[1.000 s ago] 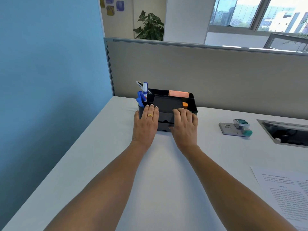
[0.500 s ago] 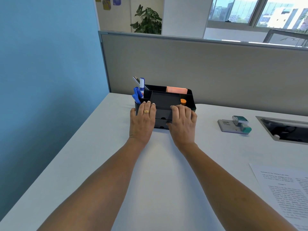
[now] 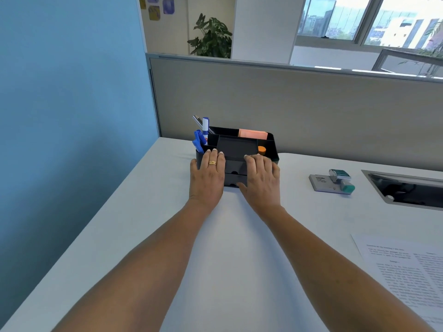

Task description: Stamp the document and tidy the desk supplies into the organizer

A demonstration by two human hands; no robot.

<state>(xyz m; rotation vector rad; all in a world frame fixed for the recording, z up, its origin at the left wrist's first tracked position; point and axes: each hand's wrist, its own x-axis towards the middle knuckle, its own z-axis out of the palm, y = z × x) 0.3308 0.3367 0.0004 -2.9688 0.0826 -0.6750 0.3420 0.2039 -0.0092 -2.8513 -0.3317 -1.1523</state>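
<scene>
A black desk organizer (image 3: 236,147) stands at the back of the white desk, against the partition. It holds a blue-and-white marker (image 3: 205,130), pencils, a blue item (image 3: 197,141), salmon sticky notes (image 3: 253,134) and an orange-capped item (image 3: 261,149). My left hand (image 3: 207,174) lies on its front left, thumb around the left corner. My right hand (image 3: 262,179) lies flat on its front right over the drawers. A teal-and-white stamp (image 3: 340,179) rests on a grey ink pad (image 3: 320,183) to the right. The printed document (image 3: 407,271) lies near right.
A grey partition (image 3: 311,111) runs along the desk's far edge and a blue wall (image 3: 72,116) closes the left side. A recessed cable tray (image 3: 407,190) opens in the desk at far right. White desk surface (image 3: 227,259) stretches between my forearms.
Both hands stay pressed on the organizer's front. Only the view shifts slightly; the organizer, stamp and document keep their places.
</scene>
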